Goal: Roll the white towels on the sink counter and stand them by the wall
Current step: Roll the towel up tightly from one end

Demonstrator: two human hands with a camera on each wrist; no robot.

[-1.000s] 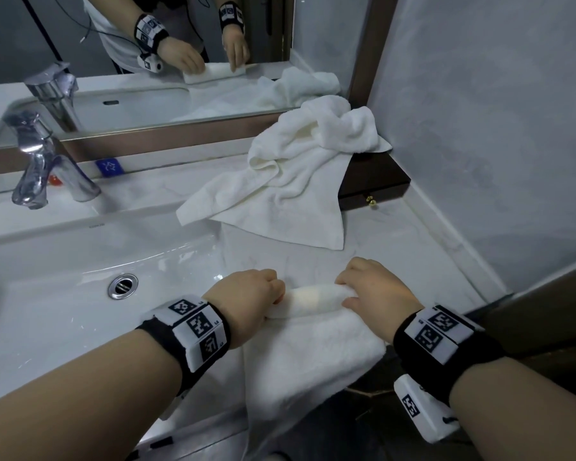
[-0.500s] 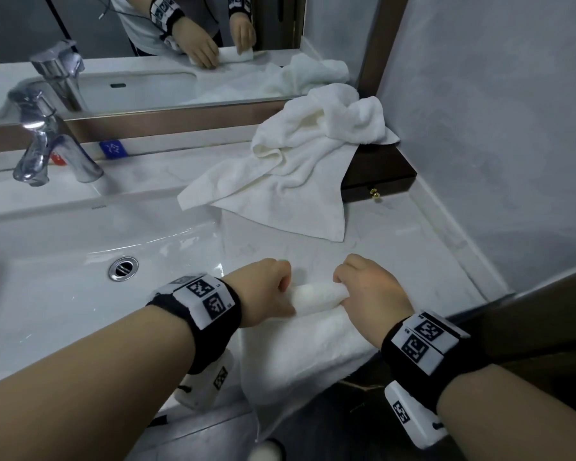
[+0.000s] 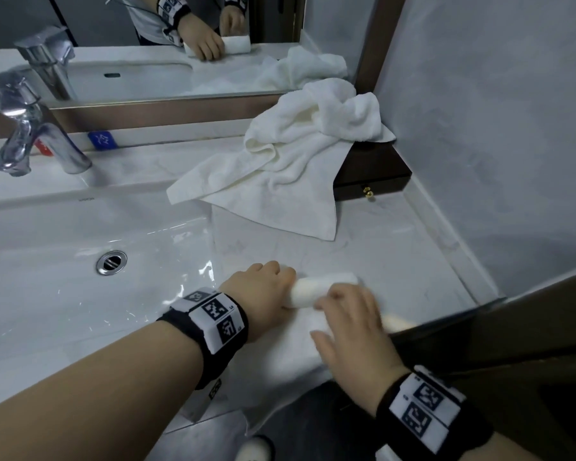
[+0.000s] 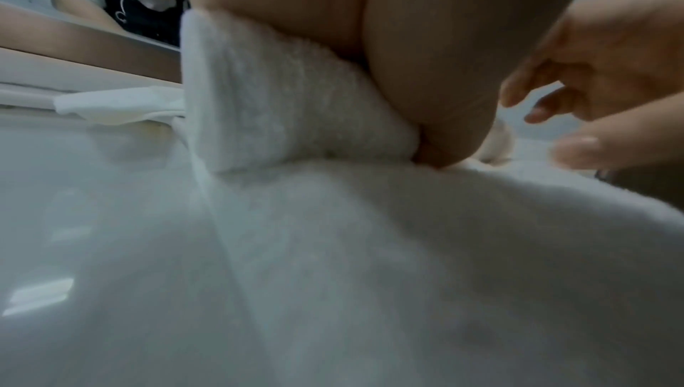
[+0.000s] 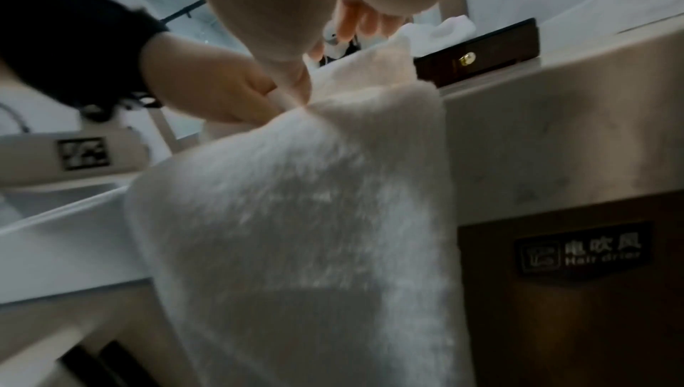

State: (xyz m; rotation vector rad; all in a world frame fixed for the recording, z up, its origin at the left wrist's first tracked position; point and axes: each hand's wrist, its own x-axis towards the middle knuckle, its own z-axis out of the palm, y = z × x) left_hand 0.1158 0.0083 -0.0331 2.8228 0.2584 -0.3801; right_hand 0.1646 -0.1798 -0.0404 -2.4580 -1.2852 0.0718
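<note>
A white towel lies at the counter's front edge, its far end wound into a small roll (image 3: 325, 287) (image 4: 281, 100). The unrolled part (image 3: 290, 357) (image 5: 314, 217) hangs over the edge. My left hand (image 3: 273, 281) grips the roll's left end, palm on top and thumb tucked at the roll's near side. My right hand (image 3: 336, 314) (image 4: 577, 86) hovers just above the flat towel beside the roll, fingers loose, holding nothing; it is blurred. A second white towel (image 3: 296, 164) lies crumpled at the back right by the wall.
A dark wooden box (image 3: 376, 174) with a brass knob sits in the back right corner under the crumpled towel. The sink basin (image 3: 64, 277) and chrome faucet (image 3: 27, 138) are to the left. A mirror runs along the back. A hair-dryer label (image 5: 581, 253) marks the cabinet front.
My right hand has let go of the roll's right end and drawn back toward the counter edge. My left hand keeps its hold on the roll's left end.
</note>
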